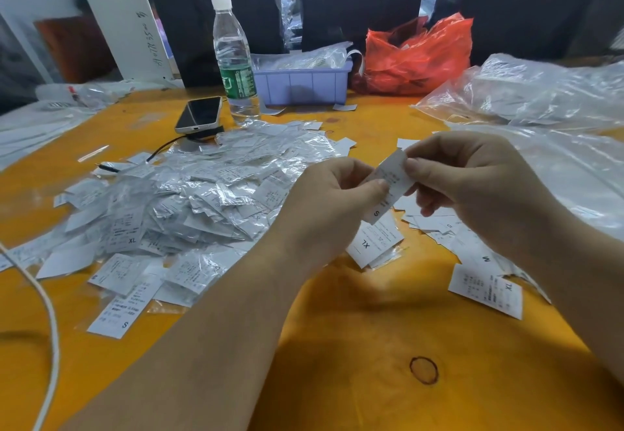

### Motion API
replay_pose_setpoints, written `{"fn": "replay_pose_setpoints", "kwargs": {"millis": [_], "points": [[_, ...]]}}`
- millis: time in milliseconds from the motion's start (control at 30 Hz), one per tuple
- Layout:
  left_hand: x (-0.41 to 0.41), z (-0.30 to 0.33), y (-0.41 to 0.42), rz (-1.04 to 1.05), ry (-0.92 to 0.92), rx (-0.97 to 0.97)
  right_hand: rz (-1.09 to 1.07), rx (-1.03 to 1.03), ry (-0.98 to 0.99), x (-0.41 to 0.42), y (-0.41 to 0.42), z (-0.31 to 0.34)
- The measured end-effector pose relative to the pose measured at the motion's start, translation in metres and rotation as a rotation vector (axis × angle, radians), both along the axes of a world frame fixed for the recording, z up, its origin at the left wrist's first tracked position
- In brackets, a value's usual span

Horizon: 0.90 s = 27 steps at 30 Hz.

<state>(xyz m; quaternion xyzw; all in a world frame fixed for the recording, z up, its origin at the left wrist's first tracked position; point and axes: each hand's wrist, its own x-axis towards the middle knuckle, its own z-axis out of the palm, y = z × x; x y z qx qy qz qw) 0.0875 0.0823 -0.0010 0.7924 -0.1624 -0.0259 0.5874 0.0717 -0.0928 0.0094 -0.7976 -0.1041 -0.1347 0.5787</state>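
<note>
Both hands hold one white size label (391,179) marked S, lifted above the orange table (337,346). My left hand (324,208) pinches its lower left side with the thumb on top. My right hand (472,181) pinches its upper end between thumb and forefinger. A big heap of bagged labels (189,194) in clear sleeves lies to the left. Loose labels marked XL (374,241), and M and XL (486,282), lie under and right of the hands.
A water bottle (234,59), a phone (199,115) with a black cable, a purple bin (300,83) and a red plastic bag (418,56) stand at the back. Clear plastic bags (540,93) pile at the right. A white cable (47,312) runs down the left edge.
</note>
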Motion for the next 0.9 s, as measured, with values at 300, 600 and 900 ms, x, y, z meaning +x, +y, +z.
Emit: {"fn": "replay_pose_setpoints", "kwargs": {"millis": [300, 600, 900], "points": [[-0.009, -0.003, -0.009, -0.126, -0.028, 0.056, -0.230, -0.530, -0.259, -0.023, -0.010, 0.007], [-0.027, -0.004, -0.023, -0.227, -0.009, 0.082, -0.428, -0.819, -0.188, -0.067, -0.040, -0.011], [-0.030, -0.009, -0.030, -0.231, -0.029, 0.069, -0.609, -1.131, 0.190, -0.071, -0.053, -0.021]]}}
